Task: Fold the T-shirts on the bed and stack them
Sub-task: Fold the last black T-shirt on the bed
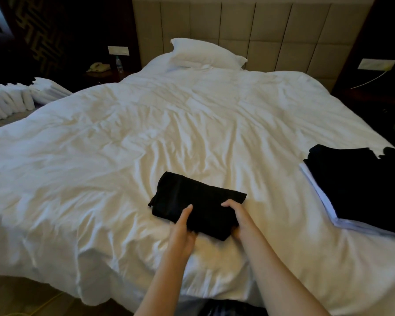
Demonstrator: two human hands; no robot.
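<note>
T-shirt (196,201) folded, gripped by left hand (183,226) and right hand (238,221) | step, likely: pickup for stacking | next: to be laid squarely on stack (351,185) beyond right hand

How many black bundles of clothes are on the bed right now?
2. One folded T-shirt near the front edge, gripped by the left hand and right hand; one stack at the right edge, whose shirt count is hidden.

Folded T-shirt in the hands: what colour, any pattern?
Plain black, no visible pattern. The folded T-shirt shows best in the head view, against the white duvet.
</note>
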